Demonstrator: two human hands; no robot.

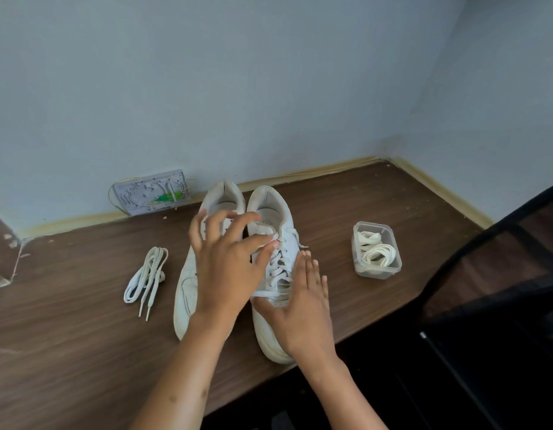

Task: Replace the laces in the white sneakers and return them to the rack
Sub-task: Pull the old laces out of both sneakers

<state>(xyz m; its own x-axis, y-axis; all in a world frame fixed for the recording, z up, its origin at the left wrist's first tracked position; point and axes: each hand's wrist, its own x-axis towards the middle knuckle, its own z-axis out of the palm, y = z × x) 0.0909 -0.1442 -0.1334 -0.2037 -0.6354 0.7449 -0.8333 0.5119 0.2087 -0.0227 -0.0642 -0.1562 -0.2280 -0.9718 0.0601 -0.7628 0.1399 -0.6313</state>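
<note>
On the desk (346, 193) I log two white sneakers (276, 243), left hand (228, 262) spread over them, right hand (303, 293) flat steadying one toe, loose laces (146, 276) beside.

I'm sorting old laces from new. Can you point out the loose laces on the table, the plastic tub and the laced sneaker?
loose laces (146, 274): head view, middle of bundle
plastic tub (359, 236): head view, left rim
laced sneaker (279, 265): head view, crossed lacing

The wooden table (346, 212) carried two white sneakers (276, 268) side by side. A loose lace bundle (146, 274) lay left; a clear tub (376, 250) sat right.
</note>
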